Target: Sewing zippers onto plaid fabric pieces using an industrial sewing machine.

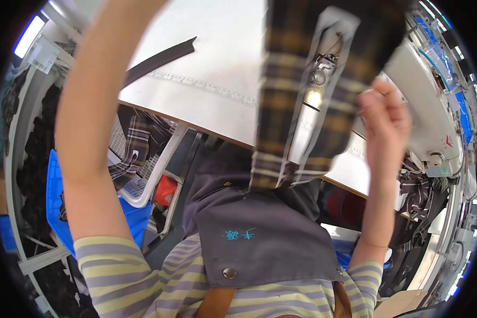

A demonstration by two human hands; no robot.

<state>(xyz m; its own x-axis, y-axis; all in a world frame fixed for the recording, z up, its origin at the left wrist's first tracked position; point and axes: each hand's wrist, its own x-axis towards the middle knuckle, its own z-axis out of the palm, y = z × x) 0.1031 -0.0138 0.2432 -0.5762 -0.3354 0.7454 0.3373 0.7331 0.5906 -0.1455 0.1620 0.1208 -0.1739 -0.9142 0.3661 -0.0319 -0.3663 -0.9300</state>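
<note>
A dark plaid fabric piece [283, 90] with yellowish and white lines hangs raised before me, with a long pale-edged slit through which sewing-machine parts [320, 74] and a small light show. My right hand [379, 106] pinches the fabric's right edge. My left forearm [90, 138] reaches up out of the top of the picture, so that hand is hidden from view. A dark narrow strip [164, 58] lies on the white worktable [212, 53], beside a printed ruler scale.
A white plastic basket [146, 193] holding plaid pieces rests over a blue crate [55, 199] at the left, near a red item [166, 191]. The sewing machine body [429, 122] stands at the right, with more plaid cloth [416, 191] beside it. My grey apron covers my lap.
</note>
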